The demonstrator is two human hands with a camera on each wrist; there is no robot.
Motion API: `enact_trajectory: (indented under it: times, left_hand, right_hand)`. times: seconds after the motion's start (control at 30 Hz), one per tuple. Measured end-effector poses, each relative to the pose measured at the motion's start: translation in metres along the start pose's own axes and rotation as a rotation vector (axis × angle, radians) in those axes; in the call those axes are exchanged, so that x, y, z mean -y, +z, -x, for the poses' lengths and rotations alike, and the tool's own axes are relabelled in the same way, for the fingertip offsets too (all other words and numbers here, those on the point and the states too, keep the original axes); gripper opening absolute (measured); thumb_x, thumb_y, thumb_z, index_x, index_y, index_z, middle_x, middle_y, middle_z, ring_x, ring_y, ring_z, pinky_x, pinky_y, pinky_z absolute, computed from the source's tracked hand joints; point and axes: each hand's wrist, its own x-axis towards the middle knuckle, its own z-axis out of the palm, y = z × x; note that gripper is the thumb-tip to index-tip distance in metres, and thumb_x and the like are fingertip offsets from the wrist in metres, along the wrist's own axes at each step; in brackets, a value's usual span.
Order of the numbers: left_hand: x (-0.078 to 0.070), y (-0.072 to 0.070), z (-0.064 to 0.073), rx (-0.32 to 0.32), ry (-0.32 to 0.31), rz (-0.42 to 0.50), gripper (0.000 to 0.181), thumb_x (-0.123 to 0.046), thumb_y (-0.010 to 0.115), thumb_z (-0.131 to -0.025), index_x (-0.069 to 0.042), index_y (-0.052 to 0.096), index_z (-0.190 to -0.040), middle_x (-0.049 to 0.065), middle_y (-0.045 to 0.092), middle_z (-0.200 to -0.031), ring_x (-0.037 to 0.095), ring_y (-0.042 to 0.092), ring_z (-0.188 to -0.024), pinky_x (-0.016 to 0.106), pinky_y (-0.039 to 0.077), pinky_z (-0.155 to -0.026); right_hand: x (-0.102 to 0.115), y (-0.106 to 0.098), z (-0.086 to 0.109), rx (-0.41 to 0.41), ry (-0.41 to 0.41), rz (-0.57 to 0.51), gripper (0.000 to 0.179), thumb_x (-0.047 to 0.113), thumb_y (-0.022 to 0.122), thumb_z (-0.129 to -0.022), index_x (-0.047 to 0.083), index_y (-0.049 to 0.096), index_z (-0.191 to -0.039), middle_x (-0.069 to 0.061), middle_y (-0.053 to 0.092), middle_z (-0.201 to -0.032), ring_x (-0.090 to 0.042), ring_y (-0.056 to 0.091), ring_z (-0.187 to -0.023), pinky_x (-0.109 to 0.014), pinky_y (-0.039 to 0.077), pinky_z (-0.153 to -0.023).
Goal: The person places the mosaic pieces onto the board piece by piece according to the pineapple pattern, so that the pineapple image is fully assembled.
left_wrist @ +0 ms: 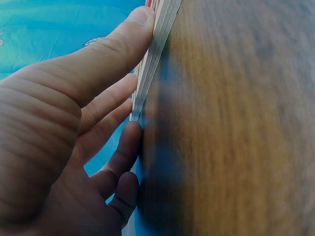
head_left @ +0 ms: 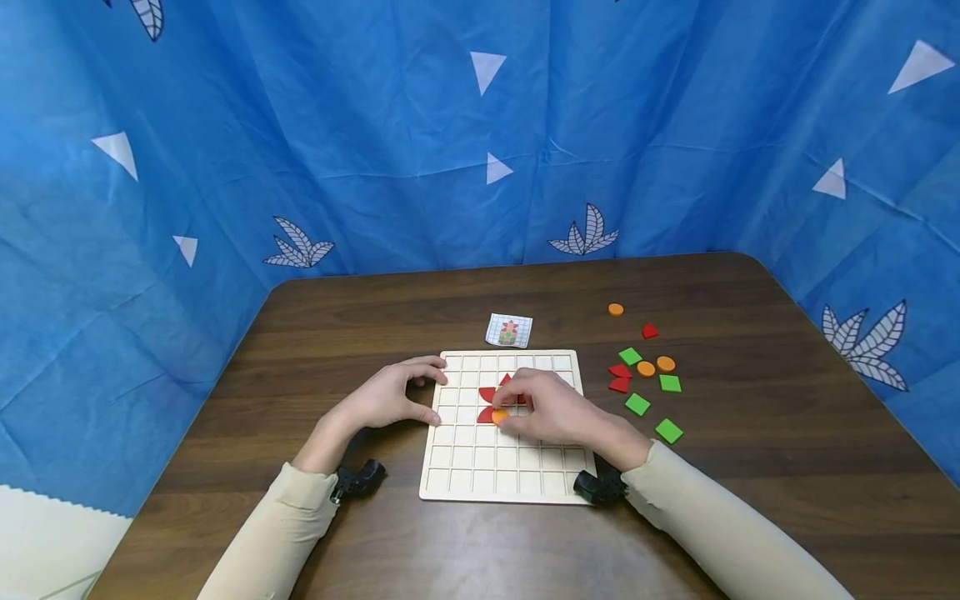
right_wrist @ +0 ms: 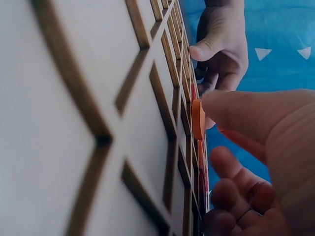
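A cream grid board (head_left: 472,482) lies on the table with several red quarter-round pieces (head_left: 486,415) on its squares. Over the board's middle, my right hand (head_left: 553,408) pinches an orange disc (head_left: 500,416) between thumb and forefinger. The right wrist view shows the same orange disc (right_wrist: 198,119) tilted on edge against the grid, the thumb tip on it. My left hand (head_left: 390,395) rests at the board's left edge, thumb and fingertips spread along it. In the left wrist view its thumb (left_wrist: 113,54) touches the board's side (left_wrist: 156,51). The right hand covers part of the red pieces.
Behind the board lies a small pattern card (head_left: 509,330). To the right are loose green squares (head_left: 637,404), orange discs (head_left: 646,368) and red pieces (head_left: 619,384). A blue curtain (head_left: 420,142) stands around the back and sides of the brown table (head_left: 360,325).
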Motion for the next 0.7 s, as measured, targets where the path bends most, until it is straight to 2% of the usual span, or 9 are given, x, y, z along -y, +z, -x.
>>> enact_trajectory:
  times: [0.13,0.3,0.57,0.7]
  left_hand:
    - [0.0001,-0.0005,0.001,-0.001,0.003,-0.003,0.053,-0.04,0.091,-0.076,-0.024,0.069,-0.121,-0.003,0.052,-0.154,0.02,0.058,-0.128,0.042,0.048,-0.109]
    - [0.0004,-0.0003,0.0026,-0.006,-0.002,0.001,0.054,-0.04,0.091,-0.076,-0.025,0.069,-0.122,-0.003,0.052,-0.155,0.02,0.058,-0.128,0.043,0.048,-0.109]
    - [0.0006,0.0001,0.0016,-0.005,0.003,-0.002,0.053,-0.039,0.092,-0.076,-0.026,0.068,-0.121,-0.003,0.051,-0.156,0.019,0.057,-0.127,0.042,0.048,-0.109]
    - [0.0004,-0.0002,0.0005,-0.005,-0.003,0.006,0.052,-0.039,0.092,-0.075,-0.026,0.068,-0.12,-0.004,0.051,-0.155,0.019,0.057,-0.127,0.042,0.048,-0.109]
  right_hand:
    - [0.0015,0.0009,0.0002,0.013,-0.022,0.038,0.021,0.023,0.084,-0.085,0.024,0.08,-0.106,0.009,0.065,-0.096,-0.011,0.057,-0.085,-0.027,0.047,-0.075]
    - [0.0037,0.0007,0.0003,0.016,-0.023,0.04,0.011,0.018,0.081,-0.087,0.021,0.079,-0.098,0.006,0.064,-0.09,-0.014,0.056,-0.08,-0.027,0.046,-0.073]
    - [0.0031,-0.0002,0.0008,-0.004,0.039,0.026,0.008,0.016,0.082,-0.087,0.021,0.077,-0.09,0.016,0.066,-0.084,-0.011,0.059,-0.081,-0.026,0.049,-0.074]
    - [0.0041,-0.0015,0.0013,0.005,0.038,0.027,0.006,0.017,0.082,-0.087,0.022,0.079,-0.088,0.016,0.065,-0.084,-0.009,0.058,-0.079,-0.027,0.049,-0.072]
